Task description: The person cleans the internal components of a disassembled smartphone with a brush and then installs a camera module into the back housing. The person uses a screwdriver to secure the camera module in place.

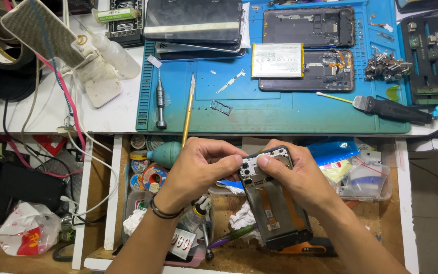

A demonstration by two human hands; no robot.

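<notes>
Dark grey plastic and metal form the phone frame (272, 203), held upright over an open wooden drawer (371, 223) in front of the white workbench. The left hand (198, 165) is closed on the frame's upper left corner, thumb and forefinger pinching beside the pale camera-module panel (251, 166). The right hand (300, 177) grips the upper right edge, its thumb pressed on the same panel, so both hands are clamped on the frame with their fingertips nearly meeting. A dark band circles the left wrist. Beneath the hands the drawer holds crumpled white tissue (242, 218), small tape rolls (150, 175), a teal rubber air-blower bulb (164, 152) and clear plastic bags (366, 180). On the bench behind, a blue work mat (280, 109) carries a metal screwdriver (160, 99), a gold-handled craft knife (188, 109), a stripped phone body with a white battery (277, 60), a stack of dark phones (193, 23) and a black-handled brush (391, 107).
</notes>
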